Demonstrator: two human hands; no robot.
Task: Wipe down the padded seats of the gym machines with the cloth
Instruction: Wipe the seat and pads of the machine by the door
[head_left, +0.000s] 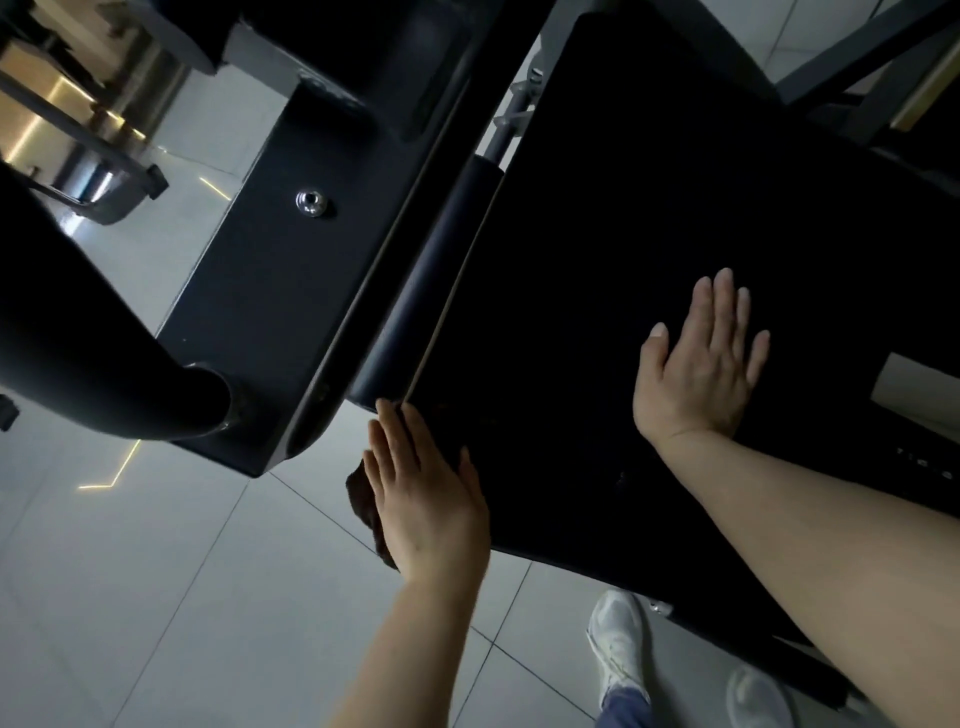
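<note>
- Cloth (366, 512) — dark, bunched, trapped under the left hand (426, 499) at the near-left corner of the black padded seat (597, 260), a fold of it hanging off the edge over the tiled floor (156, 597).
- Left fingers (387, 441) lie straight and close together, pressing flat on the cloth rather than curling round it; the tips point up along the seat's left edge, towards the dark roller pad (436, 280) just beside it.
- Right hand (701, 364) sits well apart, out on the middle of the pad — palm down, fingers straight and slightly spread, holding nothing, and it looks like a bracing hand.
- The key relation: nearly all the unwiped pad lies up and to the right of the cloth, and the seat's long axis runs away from the person towards the top of view. So the left hand is the one placed to do the wiping.
- My read — the next stroke wants to sweep along that long axis, or across towards the right hand, which would have to lift clear.
- One risk: the overhanging fold could slip off the corner if pressure eases.
</note>
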